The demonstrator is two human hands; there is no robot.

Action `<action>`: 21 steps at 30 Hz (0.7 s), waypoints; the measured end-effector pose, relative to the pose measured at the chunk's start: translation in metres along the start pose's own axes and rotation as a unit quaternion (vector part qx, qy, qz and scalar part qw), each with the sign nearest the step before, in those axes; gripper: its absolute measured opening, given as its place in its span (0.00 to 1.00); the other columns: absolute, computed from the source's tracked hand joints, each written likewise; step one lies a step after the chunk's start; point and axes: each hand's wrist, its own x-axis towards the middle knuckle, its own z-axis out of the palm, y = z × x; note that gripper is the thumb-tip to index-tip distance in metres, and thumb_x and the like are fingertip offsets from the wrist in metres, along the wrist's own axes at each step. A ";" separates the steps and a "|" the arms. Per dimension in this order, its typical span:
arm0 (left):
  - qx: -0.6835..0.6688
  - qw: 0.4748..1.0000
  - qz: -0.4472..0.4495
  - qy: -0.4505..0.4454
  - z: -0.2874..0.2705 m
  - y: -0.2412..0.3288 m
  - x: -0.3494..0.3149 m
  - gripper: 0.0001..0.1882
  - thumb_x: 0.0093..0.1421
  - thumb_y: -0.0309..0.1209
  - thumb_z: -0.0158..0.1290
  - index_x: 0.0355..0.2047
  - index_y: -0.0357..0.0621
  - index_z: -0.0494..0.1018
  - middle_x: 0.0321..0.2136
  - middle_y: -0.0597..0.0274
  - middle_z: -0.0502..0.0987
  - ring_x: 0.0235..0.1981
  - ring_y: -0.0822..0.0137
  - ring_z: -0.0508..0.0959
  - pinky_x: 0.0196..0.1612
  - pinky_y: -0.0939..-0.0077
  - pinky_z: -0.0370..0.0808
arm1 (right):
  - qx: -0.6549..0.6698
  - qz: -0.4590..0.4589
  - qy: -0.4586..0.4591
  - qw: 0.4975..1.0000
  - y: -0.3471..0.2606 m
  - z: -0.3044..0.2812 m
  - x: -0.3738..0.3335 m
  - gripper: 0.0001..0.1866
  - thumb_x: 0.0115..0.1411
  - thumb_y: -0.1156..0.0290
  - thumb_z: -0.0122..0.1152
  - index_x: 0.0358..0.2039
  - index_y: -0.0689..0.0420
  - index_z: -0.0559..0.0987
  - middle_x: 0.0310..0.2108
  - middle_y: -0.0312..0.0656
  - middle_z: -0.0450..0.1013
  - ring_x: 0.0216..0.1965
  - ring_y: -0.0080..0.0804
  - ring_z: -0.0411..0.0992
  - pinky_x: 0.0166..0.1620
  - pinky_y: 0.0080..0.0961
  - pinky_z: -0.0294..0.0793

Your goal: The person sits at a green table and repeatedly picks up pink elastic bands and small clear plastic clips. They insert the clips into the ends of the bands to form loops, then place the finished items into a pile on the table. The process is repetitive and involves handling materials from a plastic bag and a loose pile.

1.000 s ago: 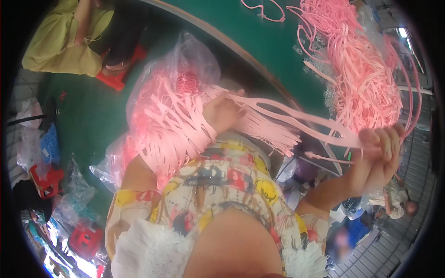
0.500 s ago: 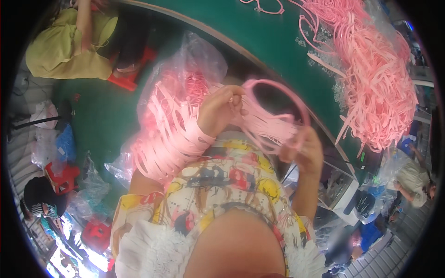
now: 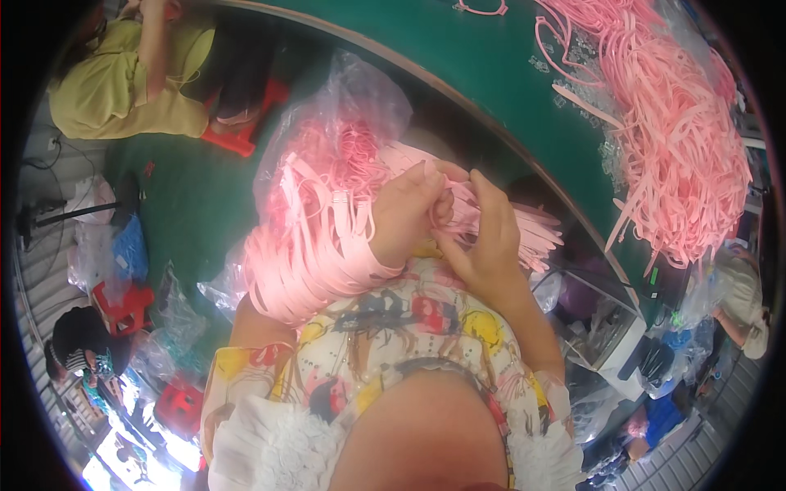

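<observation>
My left hand (image 3: 413,214) is closed in front of my chest, its fingers curled round a bunch of pink straps (image 3: 528,233); the loose ends fan out behind my right hand. Many pink strap loops (image 3: 315,266) ring my left wrist and forearm side by side. Close against the left fingers is my right hand (image 3: 490,245), bent round with index fingertip and thumb at a pink strap that passes over the left knuckles. The exact grip of the right fingertips is partly hidden.
A clear plastic bag (image 3: 372,90) of pink straps stands just beyond my left arm. On the green table (image 3: 491,74) lie a large heap of pink straps (image 3: 675,155) and small clear pieces (image 3: 610,159). A person in yellow-green (image 3: 123,90) sits at far left near red stools (image 3: 123,307).
My right hand has moved left and up to meet the left hand. The wide loop of strap stretched between them has collapsed, and the strap bunch now trails to the right.
</observation>
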 end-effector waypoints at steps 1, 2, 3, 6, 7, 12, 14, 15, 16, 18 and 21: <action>0.023 1.000 -0.001 -0.002 0.002 0.000 0.000 0.17 0.66 0.37 0.44 0.45 0.35 0.69 0.24 0.67 0.64 0.28 0.74 0.64 0.33 0.79 0.64 | 0.010 0.008 0.005 1.000 0.004 0.006 0.000 0.40 0.39 0.74 0.68 0.55 0.64 0.64 0.47 0.55 0.67 0.45 0.49 0.69 0.46 0.39 0.68; 0.033 0.999 0.003 0.001 0.004 0.001 0.001 0.18 0.66 0.39 0.43 0.46 0.35 0.68 0.25 0.67 0.65 0.29 0.74 0.64 0.34 0.79 0.64 | 0.021 0.015 0.010 1.000 0.005 0.009 0.000 0.39 0.39 0.74 0.68 0.55 0.64 0.64 0.45 0.54 0.68 0.43 0.48 0.70 0.44 0.38 0.69; 0.043 0.999 0.009 0.007 0.007 0.001 0.001 0.20 0.66 0.40 0.41 0.46 0.35 0.68 0.27 0.66 0.65 0.30 0.74 0.65 0.35 0.79 0.64 | 0.031 0.025 0.011 0.999 0.004 0.008 0.002 0.39 0.39 0.74 0.68 0.54 0.63 0.65 0.43 0.53 0.68 0.41 0.47 0.70 0.41 0.38 0.70; 0.084 0.996 0.017 0.026 0.008 0.000 0.003 0.23 0.67 0.44 0.38 0.48 0.34 0.67 0.30 0.65 0.66 0.32 0.74 0.65 0.37 0.78 0.64 | 0.053 0.054 0.003 0.997 -0.001 -0.002 0.006 0.38 0.38 0.75 0.68 0.53 0.62 0.66 0.38 0.50 0.69 0.35 0.45 0.70 0.36 0.35 0.71; 0.099 0.994 0.018 0.032 0.006 -0.002 0.003 0.25 0.68 0.45 0.37 0.49 0.34 0.67 0.32 0.64 0.66 0.33 0.74 0.65 0.37 0.78 0.65 | 0.054 0.064 -0.008 0.996 -0.002 -0.005 0.005 0.38 0.38 0.75 0.68 0.53 0.62 0.67 0.37 0.50 0.68 0.35 0.45 0.70 0.35 0.34 0.71; 0.133 0.990 0.035 -0.002 -0.003 -0.012 0.005 0.25 0.68 0.44 0.35 0.51 0.34 0.65 0.34 0.64 0.66 0.34 0.74 0.65 0.40 0.78 0.65 | 0.002 0.016 0.028 0.999 0.005 0.005 0.007 0.37 0.37 0.75 0.68 0.53 0.60 0.68 0.33 0.47 0.66 0.31 0.39 0.68 0.31 0.30 0.70; 0.155 0.987 0.050 0.000 -0.004 -0.016 0.009 0.25 0.68 0.44 0.34 0.52 0.34 0.64 0.35 0.63 0.67 0.35 0.73 0.66 0.43 0.77 0.65 | -0.032 -0.002 0.048 0.998 0.015 0.007 0.003 0.37 0.37 0.75 0.68 0.53 0.59 0.68 0.33 0.46 0.65 0.30 0.37 0.67 0.31 0.29 0.69; 0.175 0.983 0.061 0.009 -0.004 -0.016 0.009 0.25 0.68 0.44 0.34 0.52 0.34 0.64 0.36 0.62 0.67 0.37 0.72 0.67 0.44 0.76 0.66 | -0.005 0.024 0.039 0.999 0.014 0.003 0.002 0.37 0.37 0.75 0.68 0.53 0.59 0.68 0.33 0.45 0.64 0.30 0.36 0.66 0.31 0.28 0.68; 0.195 0.978 0.072 0.017 -0.004 -0.016 0.010 0.25 0.69 0.44 0.33 0.52 0.34 0.64 0.38 0.61 0.67 0.39 0.71 0.68 0.46 0.75 0.66 | 0.023 0.051 0.030 0.998 0.010 -0.005 0.001 0.37 0.37 0.76 0.68 0.53 0.59 0.68 0.33 0.44 0.63 0.30 0.34 0.65 0.30 0.26 0.67; 0.218 0.975 0.046 0.001 -0.009 -0.010 0.007 0.25 0.69 0.44 0.32 0.52 0.34 0.63 0.42 0.58 0.68 0.43 0.68 0.68 0.50 0.72 0.65 | 0.079 0.074 0.011 0.994 0.007 -0.014 0.003 0.37 0.37 0.77 0.67 0.53 0.59 0.68 0.33 0.42 0.62 0.30 0.31 0.64 0.30 0.24 0.65; 0.237 0.970 0.042 -0.021 -0.004 -0.006 0.004 0.26 0.69 0.44 0.31 0.52 0.34 0.63 0.46 0.55 0.67 0.49 0.65 0.67 0.55 0.68 0.63 | 0.174 0.076 -0.014 0.982 0.011 -0.016 0.006 0.37 0.36 0.78 0.65 0.53 0.59 0.68 0.32 0.39 0.60 0.30 0.26 0.60 0.30 0.20 0.62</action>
